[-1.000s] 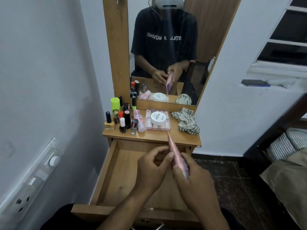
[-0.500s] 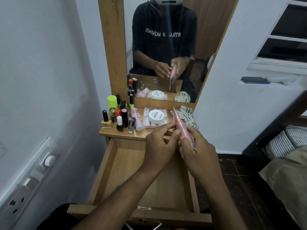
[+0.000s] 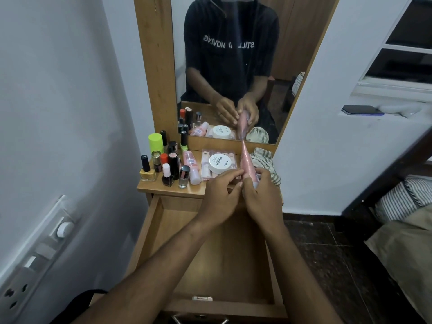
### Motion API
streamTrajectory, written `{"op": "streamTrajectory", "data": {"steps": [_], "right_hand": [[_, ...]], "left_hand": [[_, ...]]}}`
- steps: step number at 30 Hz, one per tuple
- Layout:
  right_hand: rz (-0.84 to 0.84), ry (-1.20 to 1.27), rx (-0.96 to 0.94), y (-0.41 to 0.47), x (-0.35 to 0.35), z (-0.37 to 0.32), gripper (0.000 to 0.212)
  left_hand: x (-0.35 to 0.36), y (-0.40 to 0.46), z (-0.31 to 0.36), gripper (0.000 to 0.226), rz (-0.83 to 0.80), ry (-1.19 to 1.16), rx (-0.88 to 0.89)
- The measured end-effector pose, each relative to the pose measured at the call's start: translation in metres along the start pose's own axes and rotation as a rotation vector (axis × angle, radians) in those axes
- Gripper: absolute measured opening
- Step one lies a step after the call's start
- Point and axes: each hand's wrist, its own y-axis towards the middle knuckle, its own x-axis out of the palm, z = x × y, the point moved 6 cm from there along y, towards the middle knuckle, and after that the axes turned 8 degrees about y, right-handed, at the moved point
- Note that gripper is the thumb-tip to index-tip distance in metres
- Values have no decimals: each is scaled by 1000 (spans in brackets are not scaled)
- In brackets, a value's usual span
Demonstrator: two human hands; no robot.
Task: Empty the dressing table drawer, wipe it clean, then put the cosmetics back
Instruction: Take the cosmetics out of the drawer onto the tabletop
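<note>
Both hands are up over the pulled-out wooden drawer (image 3: 177,232), at the near edge of the dressing table top (image 3: 168,189). Right hand (image 3: 264,197) grips the lower end of a pink cosmetic tube (image 3: 247,163) that points up and away, left hand (image 3: 221,195) pinches it from the left. Striped cloth (image 3: 266,163) sits just right of the tube, white nail polish remover jar (image 3: 219,163) just left, nail polish bottles (image 3: 167,168) on the far left.

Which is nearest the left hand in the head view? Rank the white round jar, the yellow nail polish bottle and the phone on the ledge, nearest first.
Measured from the left hand:
1. White round jar, on the tabletop just beyond the fingers.
2. Yellow nail polish bottle, at the tabletop's left edge.
3. Phone, on the ledge far to the right.
</note>
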Motion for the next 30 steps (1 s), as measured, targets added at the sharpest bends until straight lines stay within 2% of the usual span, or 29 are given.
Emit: {"op": "streamTrajectory", "data": {"steps": [13,20,26,30], "right_hand": [[123,-354,-74,9,4,-5,58],[155,-400,-113,12,3,-5,66],[347,-271,-188,15,-35,-3,42],[394,-251,-201,27,-57,11,37]], "left_hand": [[10,-3,-24,29,61,-26,-31],[3,-16,-23,32,165,-29,-34],[-9,-47,-30,28,190,35,-70],[-15,-65,-40,19,218,85,-91]]}}
